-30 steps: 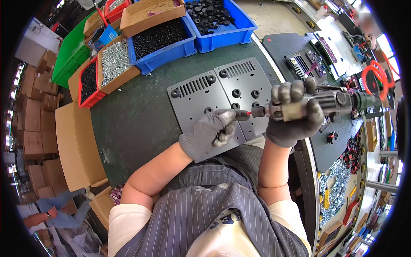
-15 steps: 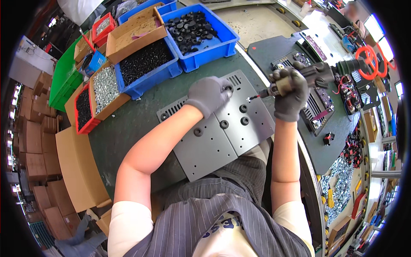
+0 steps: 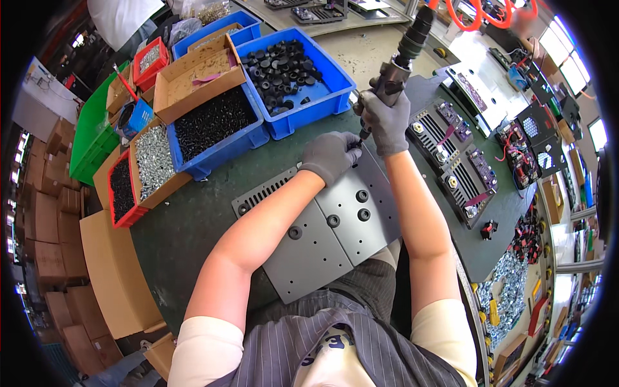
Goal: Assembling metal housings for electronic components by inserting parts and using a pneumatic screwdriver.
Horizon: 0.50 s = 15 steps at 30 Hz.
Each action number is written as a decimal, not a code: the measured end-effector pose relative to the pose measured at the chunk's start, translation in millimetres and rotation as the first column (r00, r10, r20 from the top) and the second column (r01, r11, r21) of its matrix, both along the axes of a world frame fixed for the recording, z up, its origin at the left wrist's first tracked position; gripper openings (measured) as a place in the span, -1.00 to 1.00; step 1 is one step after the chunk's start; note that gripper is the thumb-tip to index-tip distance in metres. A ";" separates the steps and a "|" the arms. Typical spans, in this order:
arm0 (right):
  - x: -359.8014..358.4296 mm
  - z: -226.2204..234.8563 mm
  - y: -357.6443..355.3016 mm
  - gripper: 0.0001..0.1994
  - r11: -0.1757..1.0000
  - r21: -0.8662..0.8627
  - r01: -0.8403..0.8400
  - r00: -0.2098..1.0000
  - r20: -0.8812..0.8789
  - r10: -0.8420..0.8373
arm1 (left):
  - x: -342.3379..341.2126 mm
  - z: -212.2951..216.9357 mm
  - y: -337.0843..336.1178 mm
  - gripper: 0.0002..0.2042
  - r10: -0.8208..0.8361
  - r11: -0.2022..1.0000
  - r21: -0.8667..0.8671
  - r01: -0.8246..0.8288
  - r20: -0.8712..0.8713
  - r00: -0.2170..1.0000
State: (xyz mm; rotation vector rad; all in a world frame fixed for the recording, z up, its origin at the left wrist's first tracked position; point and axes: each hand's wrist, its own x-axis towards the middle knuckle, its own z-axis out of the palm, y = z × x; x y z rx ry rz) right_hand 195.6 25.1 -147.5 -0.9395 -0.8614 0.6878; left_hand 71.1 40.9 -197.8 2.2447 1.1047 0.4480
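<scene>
A grey sheet-metal plate (image 3: 309, 258) with slots and small holes lies partly over my lap and the bench. Several black round rubber feet (image 3: 333, 220) sit on it. My left hand (image 3: 330, 157), in a dark grey glove, rests at the plate's far edge, its fingertips closed around a small black rubber foot (image 3: 356, 144). My gloved right hand (image 3: 385, 119) is wrapped round a pneumatic screwdriver (image 3: 391, 79). The tool stands tilted, its bit pointing down beside my left fingertips. Whether the bit touches a screw is hidden.
Beyond the plate stand a blue bin (image 3: 284, 122) of black rubber feet and another blue bin (image 3: 213, 122) of black screws. A box (image 3: 153, 158) of silver screws is at left. Metal assemblies (image 3: 454, 161) lie at right. A red coiled hose (image 3: 464, 19) hangs above.
My right hand has swung the screwdriver left, from the plate's right side to my left fingertips, and turned it more upright. The plate shows slightly lower in view.
</scene>
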 end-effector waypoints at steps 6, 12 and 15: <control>8.5 -8.7 3.5 -0.81 0.998 -0.013 -0.059 0.998 -0.027 0.059 | 1.5 6.4 -2.2 -0.73 -0.037 0.999 0.017 0.038 -0.033 0.999; 9.0 -14.6 13.1 -0.74 0.996 -0.052 -0.077 0.996 0.038 0.079 | 2.5 -2.7 2.3 -0.71 -0.066 0.996 0.067 0.063 0.046 0.997; 18.4 -9.5 16.9 -0.67 0.987 -0.063 -0.145 0.987 0.065 0.149 | 8.1 0.3 0.0 -0.73 -0.047 0.986 0.160 0.044 0.016 0.999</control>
